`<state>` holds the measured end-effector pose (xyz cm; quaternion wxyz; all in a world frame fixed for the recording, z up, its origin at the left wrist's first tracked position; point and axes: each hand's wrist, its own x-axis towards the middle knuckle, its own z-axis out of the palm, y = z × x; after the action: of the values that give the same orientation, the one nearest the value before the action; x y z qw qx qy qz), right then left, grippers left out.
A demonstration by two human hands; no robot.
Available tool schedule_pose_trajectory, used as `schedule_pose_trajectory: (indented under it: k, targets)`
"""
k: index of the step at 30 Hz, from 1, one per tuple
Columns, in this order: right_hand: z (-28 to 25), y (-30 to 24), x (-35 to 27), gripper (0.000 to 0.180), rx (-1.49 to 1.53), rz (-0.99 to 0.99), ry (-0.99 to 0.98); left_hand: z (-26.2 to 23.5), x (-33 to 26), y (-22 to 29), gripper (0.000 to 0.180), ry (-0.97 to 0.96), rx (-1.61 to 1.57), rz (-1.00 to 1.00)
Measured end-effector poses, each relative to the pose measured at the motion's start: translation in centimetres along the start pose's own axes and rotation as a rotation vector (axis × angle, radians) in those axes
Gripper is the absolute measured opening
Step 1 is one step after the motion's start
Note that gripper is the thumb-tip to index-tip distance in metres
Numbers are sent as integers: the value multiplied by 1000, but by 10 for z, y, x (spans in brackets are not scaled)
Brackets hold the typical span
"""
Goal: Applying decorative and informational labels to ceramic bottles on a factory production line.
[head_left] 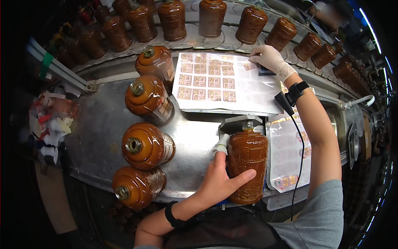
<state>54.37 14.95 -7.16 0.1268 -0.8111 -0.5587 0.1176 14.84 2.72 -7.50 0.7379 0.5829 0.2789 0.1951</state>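
Head view: left hand [217, 179] curls round a brown bottle [248, 155]; the outstretched right hand [271, 60] pinches a label [248, 65].

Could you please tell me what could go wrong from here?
1. The brown bottle could shift or slip if the left hand, which touches its side, loosens.
2. The small label at the fingertips of the gloved right hand looks thin, so it may crease or tear.
3. The black cable hanging from the right wrist passes across the lower sheet in this view; it might snag there.
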Motion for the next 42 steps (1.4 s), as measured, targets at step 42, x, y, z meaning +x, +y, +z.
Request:
schedule_pose_trajectory:
  k: [42]
  targets:
    - [-86, 141, -296, 12, 684, 567, 241, 5, 1, 7, 77, -49, -121, -105]
